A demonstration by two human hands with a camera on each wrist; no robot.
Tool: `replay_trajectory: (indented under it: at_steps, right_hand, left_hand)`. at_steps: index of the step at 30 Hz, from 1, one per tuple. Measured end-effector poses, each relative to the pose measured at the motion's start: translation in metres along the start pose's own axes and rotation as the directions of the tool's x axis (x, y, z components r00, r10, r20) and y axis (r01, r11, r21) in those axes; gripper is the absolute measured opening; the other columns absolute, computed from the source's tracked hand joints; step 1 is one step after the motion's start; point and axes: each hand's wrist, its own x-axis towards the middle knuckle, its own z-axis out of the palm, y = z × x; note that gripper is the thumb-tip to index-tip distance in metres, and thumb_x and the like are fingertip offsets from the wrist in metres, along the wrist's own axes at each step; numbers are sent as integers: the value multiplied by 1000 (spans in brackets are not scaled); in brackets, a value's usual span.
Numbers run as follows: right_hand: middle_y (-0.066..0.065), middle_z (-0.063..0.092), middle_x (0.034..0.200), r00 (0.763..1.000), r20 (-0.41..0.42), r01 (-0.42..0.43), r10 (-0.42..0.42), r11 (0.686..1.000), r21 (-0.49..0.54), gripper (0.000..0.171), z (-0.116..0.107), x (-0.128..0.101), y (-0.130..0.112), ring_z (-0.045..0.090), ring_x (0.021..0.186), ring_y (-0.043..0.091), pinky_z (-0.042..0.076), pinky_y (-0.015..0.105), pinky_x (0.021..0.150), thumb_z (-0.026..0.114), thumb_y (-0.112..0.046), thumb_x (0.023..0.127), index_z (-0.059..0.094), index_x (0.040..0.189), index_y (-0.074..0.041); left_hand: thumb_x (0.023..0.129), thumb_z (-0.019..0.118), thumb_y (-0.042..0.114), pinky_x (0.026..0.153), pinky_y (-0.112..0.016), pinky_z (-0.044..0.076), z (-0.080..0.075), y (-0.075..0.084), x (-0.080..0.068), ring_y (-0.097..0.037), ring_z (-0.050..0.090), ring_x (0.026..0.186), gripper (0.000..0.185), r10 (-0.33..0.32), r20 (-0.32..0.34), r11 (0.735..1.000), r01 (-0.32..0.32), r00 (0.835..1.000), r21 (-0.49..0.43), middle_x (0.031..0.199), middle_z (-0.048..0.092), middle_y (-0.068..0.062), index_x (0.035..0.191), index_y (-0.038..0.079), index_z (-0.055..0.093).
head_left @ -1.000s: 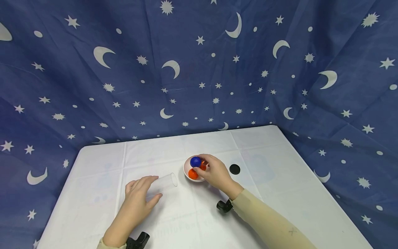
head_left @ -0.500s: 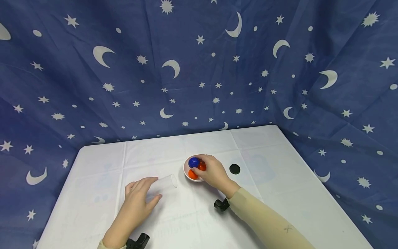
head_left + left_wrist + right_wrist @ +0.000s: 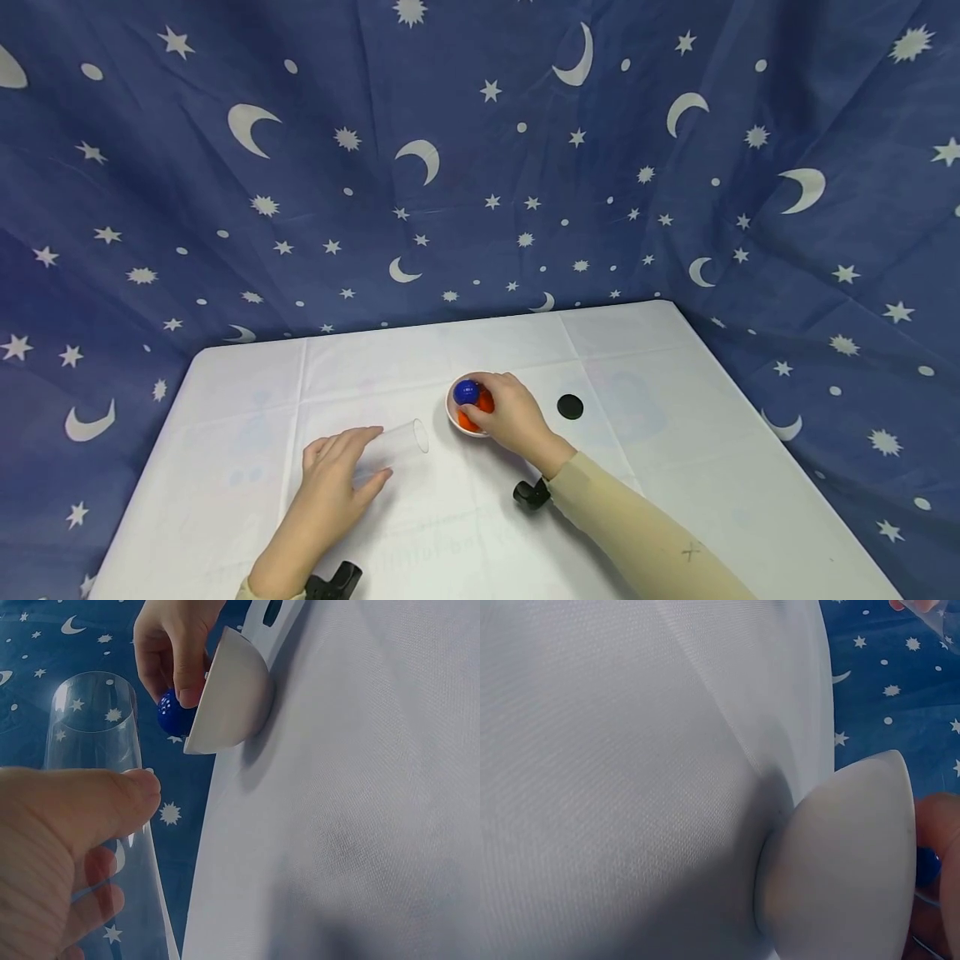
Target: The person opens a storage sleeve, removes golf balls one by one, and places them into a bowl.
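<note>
My left hand (image 3: 333, 479) grips a clear cylinder (image 3: 396, 442), tilted with its open rim toward the bowl. Thumb and fingers wrap this clear cylinder (image 3: 94, 742) in the left wrist view. Over a white bowl (image 3: 452, 417), my right hand (image 3: 513, 417) pinches a blue ball (image 3: 466, 392) between thumb and fingers. Beneath it, orange balls (image 3: 468, 421) lie in the bowl, partly covered by the hand. The left wrist view shows the blue ball (image 3: 175, 715) at the rim of the bowl (image 3: 236, 697). Most of the ball is hidden in the right wrist view.
A flat black disc (image 3: 570, 407) lies on the table to the right of the bowl. White cloth covers the table (image 3: 637, 375). Behind it hangs a blue curtain (image 3: 480, 167) with moons and stars.
The right hand and the blue ball have shifted slightly left and down over the bowl. The left hand stays in place with the clear cylinder. The head view has tilted a little.
</note>
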Motion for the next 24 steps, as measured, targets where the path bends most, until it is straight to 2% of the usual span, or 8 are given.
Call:
replay_trajectory:
  at_steps: [13, 20, 24]
  right_hand:
    - [-4, 66, 113, 1000, 14, 24, -23, 999, -34, 45, 5, -1, -4, 54, 97, 13, 46, 32, 88, 74, -39, 84, 64, 121, -18]
    - [-5, 66, 112, 999, -4, 41, -41, 999, -29, 42, 5, 0, -5, 52, 96, 13, 43, 33, 88, 73, -40, 84, 64, 120, -19]
    - [-6, 65, 112, 1000, -4, 26, -26, 999, -36, 42, 4, -1, -4, 52, 96, 13, 43, 33, 88, 73, -40, 84, 64, 120, -19]
  left_hand:
    - [71, 86, 18, 93, -47, 25, -2, 3, -10, -29, 57, 105, 58, -12, -3, 1000, 12, 1000, -5, 117, 63, -7, 122, 7, 61]
    - [72, 86, 18, 93, -48, 26, -1, 4, -8, -29, 57, 106, 58, -23, 6, 1000, 23, 1000, -8, 118, 63, -7, 123, 7, 61]
    - [74, 85, 21, 94, -50, 25, 0, 6, -7, -29, 57, 107, 58, -38, 32, 999, 38, 999, -15, 120, 62, -8, 124, 7, 60]
